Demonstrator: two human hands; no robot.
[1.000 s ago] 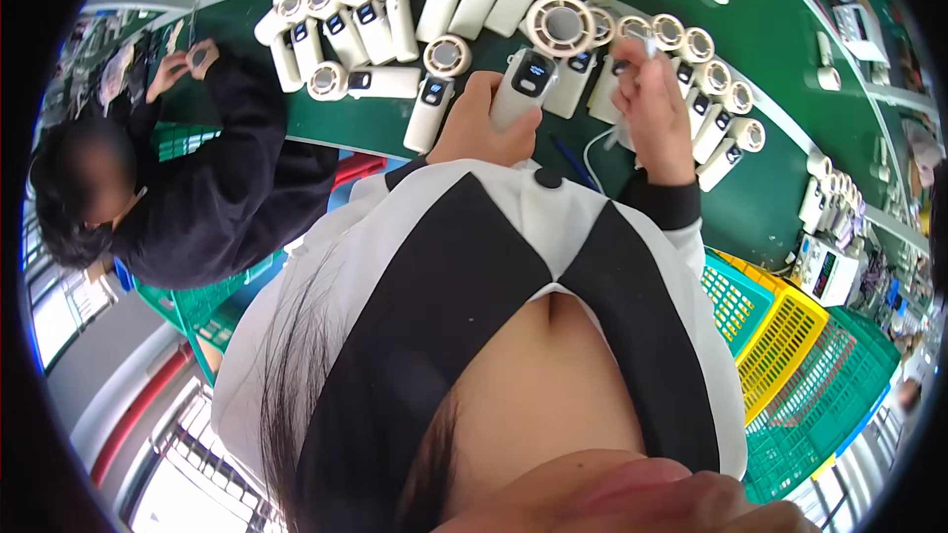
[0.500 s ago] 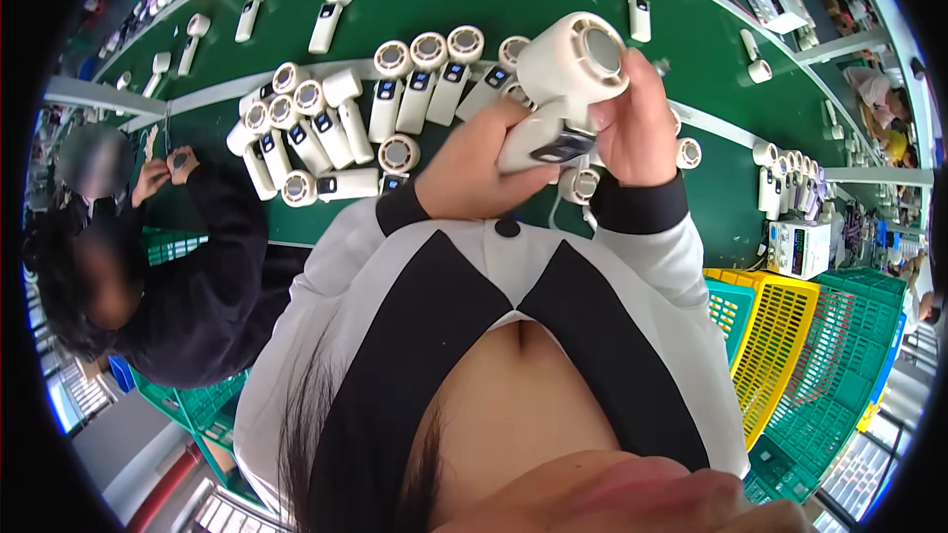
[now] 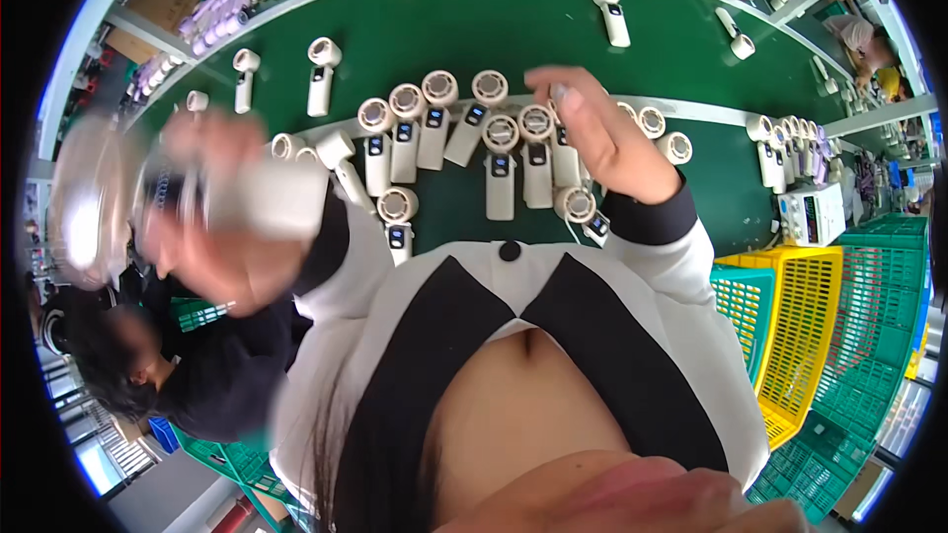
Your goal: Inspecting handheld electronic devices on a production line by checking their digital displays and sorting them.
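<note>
A white handheld fan [image 3: 269, 199] is held up at the left, with my left hand [image 3: 225, 266] wrapped round its handle. Motion blurs both, and the fan's round head points to the far left, close to the camera. My right hand [image 3: 620, 143] is raised at the centre right, its fingers stretched out and nothing seen in it. Below its fingertips a group of white handheld fans [image 3: 536, 163] lies on the green work surface [image 3: 444, 25]. More fans [image 3: 405, 143] lie in a row left of these. A thin white cable runs by a fan [image 3: 576, 204] near my chest.
At left a co-worker [image 3: 217, 375] in dark clothing sits partly behind my left arm. Single fans [image 3: 614, 20] lie along the far strip. Right of me stand a white bench instrument [image 3: 813, 214], a yellow basket [image 3: 805, 326] and green baskets [image 3: 879, 336].
My left hand has swung far left, carrying the fan. My right hand has let go of it and stays near the centre right. The view has shifted slightly.
</note>
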